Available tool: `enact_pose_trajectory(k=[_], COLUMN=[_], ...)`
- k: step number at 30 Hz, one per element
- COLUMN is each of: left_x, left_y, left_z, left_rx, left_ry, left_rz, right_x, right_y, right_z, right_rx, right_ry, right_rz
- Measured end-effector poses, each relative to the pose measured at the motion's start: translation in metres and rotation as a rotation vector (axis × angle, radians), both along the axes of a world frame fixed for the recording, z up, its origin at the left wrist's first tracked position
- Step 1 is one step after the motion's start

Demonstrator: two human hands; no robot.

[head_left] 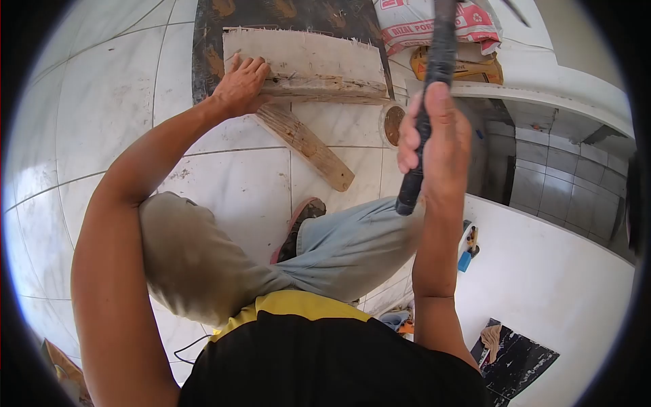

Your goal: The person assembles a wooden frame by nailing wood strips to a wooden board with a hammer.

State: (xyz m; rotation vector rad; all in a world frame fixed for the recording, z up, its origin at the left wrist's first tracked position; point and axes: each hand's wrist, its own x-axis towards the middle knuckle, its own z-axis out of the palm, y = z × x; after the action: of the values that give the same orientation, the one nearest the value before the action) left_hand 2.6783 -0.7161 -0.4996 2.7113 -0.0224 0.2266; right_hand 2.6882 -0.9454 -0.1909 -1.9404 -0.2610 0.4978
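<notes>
My right hand (446, 139) is wrapped round the black-wrapped handle (441, 57) of a long tool, raised in front of me at the right. The tool's far end runs out of view at the top, so its head is hidden. My left hand (244, 85) grips the left end of a pale plywood board (305, 57), its fingers bent on the top face. Along the board's near edge runs a rough, splintered wooden batten (332, 86). A second wooden batten (312, 149) lies slanted on the floor, its upper end by my left hand.
Beneath the plywood is a dark stained panel (207, 47). Red-and-white sacks (441, 30) and a brown bag (461, 68) lie at the upper right. A round piece (392, 125) stands near the board's corner. At right a white ledge (542, 271) borders a tiled recess (549, 169).
</notes>
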Motion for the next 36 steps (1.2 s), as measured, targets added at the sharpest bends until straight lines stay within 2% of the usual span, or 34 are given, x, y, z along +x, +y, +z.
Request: enact_pose_trajectory(k=[1, 3, 5, 8, 9, 10, 11, 13, 17, 18, 20, 23, 24, 25, 26, 27, 30, 32, 34, 36], left_x=[-0.003, -0.003, -0.002, -0.005, -0.009, -0.008, -0.003, -0.004, -0.002, -0.003, -0.002, -0.004, -0.004, -0.010, -0.011, -0.007, -0.007, -0.004, -0.007, -0.005], left_y=[-0.003, -0.003, -0.004, 0.000, -0.003, -0.001, 0.002, -0.001, 0.001, 0.002, 0.006, 0.009, 0.008, 0.004, 0.002, 0.007, 0.012, 0.011, 0.009, 0.008], left_z=[-0.001, -0.007, -0.012, -0.007, -0.006, -0.002, 0.002, -0.004, -0.005, -0.005, -0.003, -0.008, -0.006, -0.007, -0.004, 0.003, 0.003, 0.001, 0.000, -0.001], left_rx=[-0.004, -0.028, -0.057, -0.025, -0.031, -0.027, -0.014, -0.012, -0.002, -0.024, -0.052, -0.058, -0.042, -0.054, -0.046, -0.025, -0.044, -0.062, -0.073, -0.093], left_ry=[0.032, -0.007, -0.049, -0.043, -0.006, 0.024, 0.013, 0.000, -0.047, -0.060, -0.041, -0.014, -0.028, -0.024, 0.014, 0.047, 0.069, 0.070, 0.059, 0.045], left_rz=[-0.021, -0.019, -0.009, -0.019, -0.038, -0.045, -0.035, -0.035, -0.047, -0.056, -0.082, -0.105, -0.104, -0.108, -0.115, -0.111, -0.118, -0.107, -0.103, -0.084], right_x=[0.003, 0.019, 0.012, -0.007, -0.016, -0.016, -0.007, 0.004, 0.012, 0.019, 0.025, 0.007, -0.012, -0.023, -0.026, -0.020, -0.012, -0.006, -0.006, 0.013], right_y=[-0.001, -0.004, 0.004, 0.005, -0.012, -0.020, -0.017, -0.021, -0.028, -0.033, -0.034, -0.004, -0.001, -0.015, -0.030, -0.033, -0.026, -0.025, -0.018, -0.024], right_z=[0.028, 0.069, 0.022, -0.100, -0.150, -0.171, -0.155, -0.095, 0.030, 0.057, 0.065, 0.001, -0.066, -0.118, -0.160, -0.174, -0.101, -0.028, 0.043, 0.085], right_rx=[0.128, 0.435, 0.469, 0.561, 0.205, -0.145, -0.133, 0.072, 0.301, 0.375, 0.444, 0.706, 0.403, 0.390, 0.084, -0.211, -0.093, 0.028, 0.288, 0.422], right_ry=[-0.178, -0.335, -0.314, -0.287, 0.048, 0.374, 0.362, 0.303, -0.311, -0.414, -0.510, -0.415, -0.252, -0.251, 0.028, 0.298, 0.230, -0.020, -0.285, -0.495], right_rz=[-0.025, -0.059, -0.115, -0.187, -0.153, -0.103, -0.092, -0.261, -0.286, -0.223, -0.153, -0.207, -0.246, -0.249, -0.139, -0.018, -0.076, -0.086, -0.172, -0.110])
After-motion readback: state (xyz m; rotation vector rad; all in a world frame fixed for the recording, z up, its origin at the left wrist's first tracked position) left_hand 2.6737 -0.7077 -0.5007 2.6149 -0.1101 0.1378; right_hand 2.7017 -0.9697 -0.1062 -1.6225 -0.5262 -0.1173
